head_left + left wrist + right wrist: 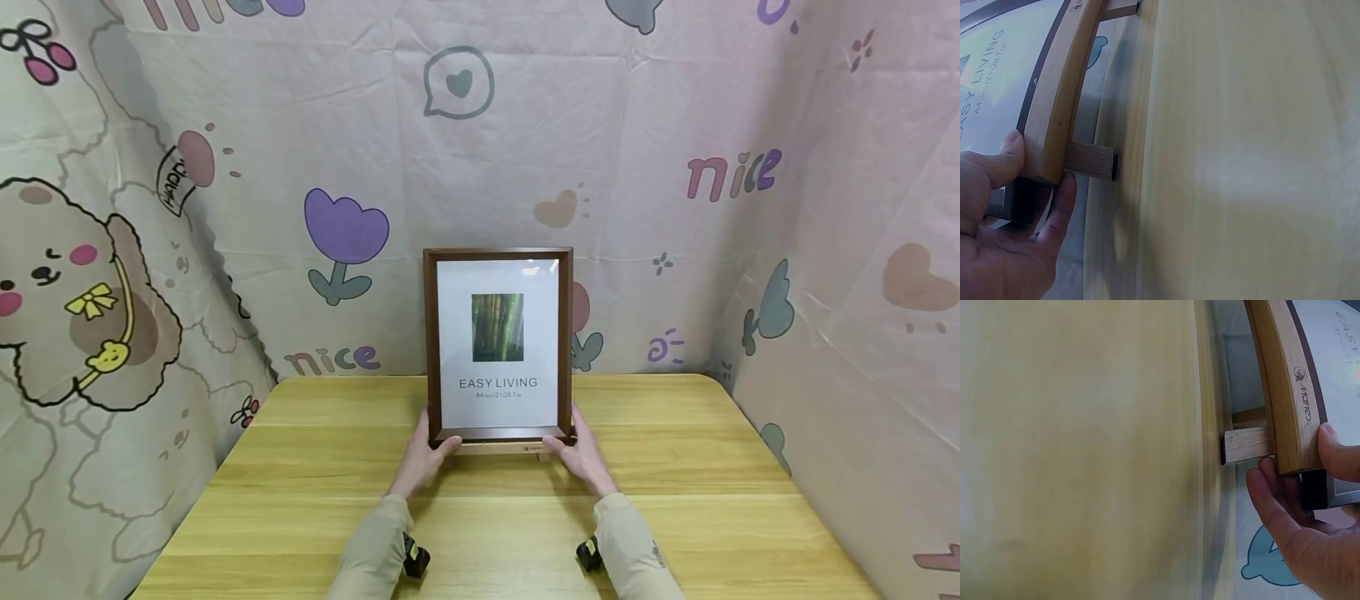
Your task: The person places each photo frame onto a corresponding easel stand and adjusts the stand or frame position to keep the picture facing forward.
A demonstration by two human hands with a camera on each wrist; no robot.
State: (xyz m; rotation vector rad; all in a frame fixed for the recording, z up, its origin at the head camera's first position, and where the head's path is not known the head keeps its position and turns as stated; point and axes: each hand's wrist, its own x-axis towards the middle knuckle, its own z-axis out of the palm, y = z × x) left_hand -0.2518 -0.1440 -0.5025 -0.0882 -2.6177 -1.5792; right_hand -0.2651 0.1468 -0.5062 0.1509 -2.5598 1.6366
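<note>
A brown picture frame [491, 408] stands upright near the table's back edge, with a small bamboo picture and "EASY LIVING" on its white sheet. Its bottom sits on the light wooden ledge of a small easel [495, 449], whose short feet show in both wrist views. My left hand [422, 460] grips the lower left corner, thumb [1013, 150] on the front and fingers behind and below, close by the ledge's end. At the lower right corner, my right hand [581, 457] holds the frame likewise, its thumb [1335, 450] on the front. Most of the easel is hidden behind the frame.
The wood-grain table [675, 483] spreads out around the easel. Behind it hangs a pale patterned cloth [480, 167], and more cloth [847, 333] lines the sides. A black wrist camera [415, 557] sits by the left sleeve, another [589, 553] by the right.
</note>
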